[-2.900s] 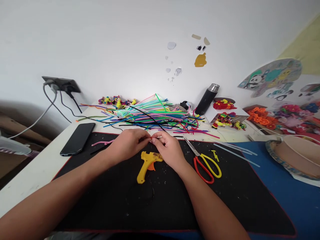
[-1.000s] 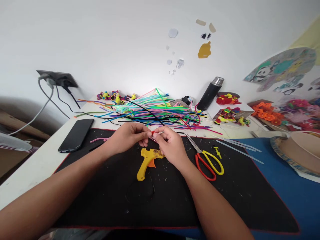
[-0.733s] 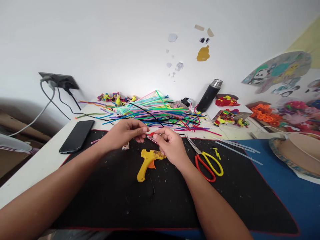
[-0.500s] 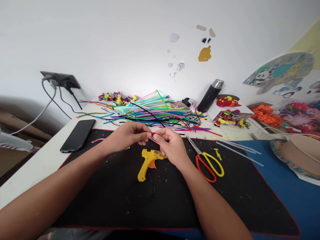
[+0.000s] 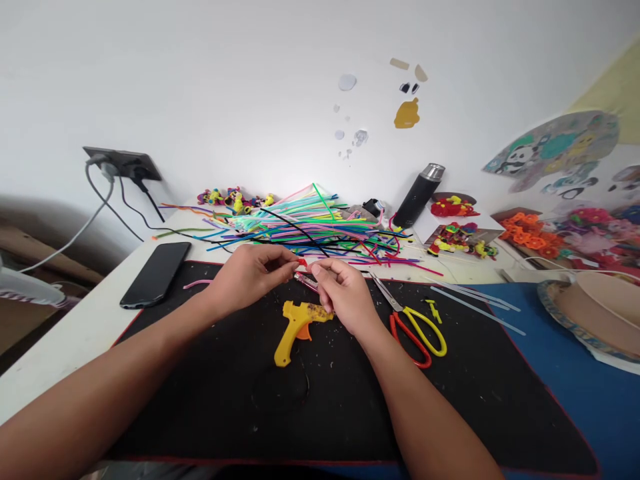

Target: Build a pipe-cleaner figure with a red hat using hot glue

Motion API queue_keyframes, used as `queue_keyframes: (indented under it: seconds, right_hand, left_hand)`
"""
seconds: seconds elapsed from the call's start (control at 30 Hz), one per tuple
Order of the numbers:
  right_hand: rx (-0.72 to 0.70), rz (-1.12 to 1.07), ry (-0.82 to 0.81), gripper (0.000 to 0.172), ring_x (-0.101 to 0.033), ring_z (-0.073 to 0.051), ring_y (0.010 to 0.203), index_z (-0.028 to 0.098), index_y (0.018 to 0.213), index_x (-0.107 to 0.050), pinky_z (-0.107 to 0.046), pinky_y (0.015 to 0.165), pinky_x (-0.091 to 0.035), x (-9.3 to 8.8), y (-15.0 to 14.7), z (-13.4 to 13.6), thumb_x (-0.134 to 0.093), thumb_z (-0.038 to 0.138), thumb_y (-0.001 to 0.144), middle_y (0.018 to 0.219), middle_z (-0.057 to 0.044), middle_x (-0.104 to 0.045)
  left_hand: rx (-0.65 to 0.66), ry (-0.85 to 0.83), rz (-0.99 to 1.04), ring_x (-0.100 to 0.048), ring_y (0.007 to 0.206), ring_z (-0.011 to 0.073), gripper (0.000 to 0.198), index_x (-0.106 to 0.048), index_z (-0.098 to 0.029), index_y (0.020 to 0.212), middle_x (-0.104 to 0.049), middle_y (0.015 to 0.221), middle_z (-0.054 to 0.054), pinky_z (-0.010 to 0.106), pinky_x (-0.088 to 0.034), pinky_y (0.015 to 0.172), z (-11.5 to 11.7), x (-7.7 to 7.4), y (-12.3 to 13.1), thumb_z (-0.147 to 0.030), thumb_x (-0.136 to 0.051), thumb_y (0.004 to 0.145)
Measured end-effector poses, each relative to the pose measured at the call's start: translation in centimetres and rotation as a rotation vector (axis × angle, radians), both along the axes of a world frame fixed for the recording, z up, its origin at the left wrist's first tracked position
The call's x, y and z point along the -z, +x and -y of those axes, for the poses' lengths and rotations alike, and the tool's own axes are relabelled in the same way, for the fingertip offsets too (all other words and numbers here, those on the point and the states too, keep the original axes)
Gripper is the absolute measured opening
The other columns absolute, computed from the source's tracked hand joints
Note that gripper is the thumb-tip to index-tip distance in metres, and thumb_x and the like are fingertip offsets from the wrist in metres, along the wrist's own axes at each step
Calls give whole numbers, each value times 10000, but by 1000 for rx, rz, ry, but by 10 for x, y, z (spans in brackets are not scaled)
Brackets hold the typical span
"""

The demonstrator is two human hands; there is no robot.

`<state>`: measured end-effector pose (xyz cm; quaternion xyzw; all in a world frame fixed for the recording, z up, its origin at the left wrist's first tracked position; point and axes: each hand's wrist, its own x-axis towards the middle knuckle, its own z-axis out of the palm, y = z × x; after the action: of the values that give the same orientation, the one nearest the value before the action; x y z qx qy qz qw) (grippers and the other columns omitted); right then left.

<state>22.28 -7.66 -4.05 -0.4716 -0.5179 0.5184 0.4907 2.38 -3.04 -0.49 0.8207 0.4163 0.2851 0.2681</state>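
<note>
My left hand (image 5: 255,275) is closed in a pinch at the tip of a small red piece (image 5: 302,263), which looks like a bit of pipe cleaner. Just to the right, my right hand (image 5: 343,287) has its thumb and forefinger pressed together and the other fingers curled; what they hold is hidden. Between the hands shows a slim pinkish see-through object (image 5: 306,281) with a metal-like end, partly behind my right hand; whether that hand grips it I cannot tell. Below both hands a yellow glue gun (image 5: 294,330) with an orange trigger lies on the black mat (image 5: 350,407).
Scissors (image 5: 410,323) with red and yellow handles lie right of my hand, beside clear glue sticks (image 5: 477,310). Behind is a heap of coloured pipe cleaners (image 5: 300,223). A phone (image 5: 156,273) lies left; a black flask (image 5: 419,197) leans at the back.
My hands have drawn slightly apart, and the red piece now shows more at my left fingertips. More of the pinkish object is visible. The view has tilted up a little.
</note>
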Motion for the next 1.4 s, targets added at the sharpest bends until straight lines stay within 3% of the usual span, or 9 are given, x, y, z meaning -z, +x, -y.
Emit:
queue_keyframes:
  seconds: [0.53,0.77,0.9,1.1,1.4]
  right_hand:
    - [-35,-6,-21,326,-404,-85,355,197,920,-641,-208,390,-300,3,-1,-1,-661,520,888,460,93,-495]
    - [0,-76,-19,305,-393,-74,343,190,876,-645,-215,382,-296,5,-1,-2,-687,492,874,467,99,-459]
    - [10,-100,-26,308,-390,-69,339,187,872,-647,-208,376,-287,5,-1,-2,-702,490,864,462,104,-447]
    - [-2,-128,-20,334,-385,-65,334,185,841,-637,-201,364,-273,3,-1,-2,-727,506,837,463,106,-436]
    - [-5,-105,-25,282,-385,-68,323,190,829,-624,-196,357,-257,4,-3,-1,-701,461,848,438,112,-430]
  left_hand:
    - [54,21,-30,-651,676,143,248,-779,-204,936,-756,779,5,223,-454,623,1,5,1,-392,-617,937]
    - [90,-209,163,-701,714,172,378,-757,-174,1017,-765,824,46,260,-558,688,-6,7,-4,-506,-581,978]
    - [67,-63,62,-704,724,174,344,-774,-187,1048,-784,858,47,249,-524,656,-6,4,-7,-483,-625,957]
    - [166,269,-94,-737,834,176,255,-768,-203,1083,-811,959,42,254,-506,736,-3,9,-4,-344,-569,1012]
    - [154,586,-196,-708,724,177,252,-741,-154,1044,-779,863,64,269,-474,661,0,15,-1,-267,-516,1038]
